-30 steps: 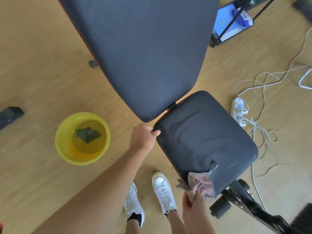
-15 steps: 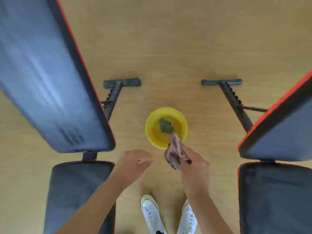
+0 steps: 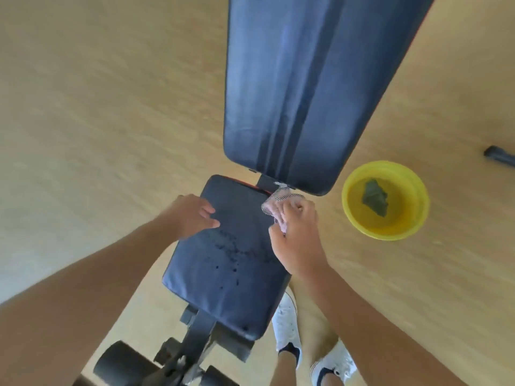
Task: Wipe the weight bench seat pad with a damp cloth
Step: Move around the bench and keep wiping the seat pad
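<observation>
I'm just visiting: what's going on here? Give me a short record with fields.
Activity: wiping a weight bench
Seat pad: dark, dotted with water drops
Right hand: grips a cloth at the pad's far right corner
Left hand: open, resting on the pad's left edge
Backrest: raised beyond the seat
Basin: yellow, on the floor to the right, another cloth soaking in water

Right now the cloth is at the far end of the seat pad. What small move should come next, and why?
Probably draw the right hand with the cloth toward the body along the seat pad. The cloth sits at the pad's far right corner, near the backrest, dark droplets dot the pad's middle, and the left hand braces its left edge.
</observation>
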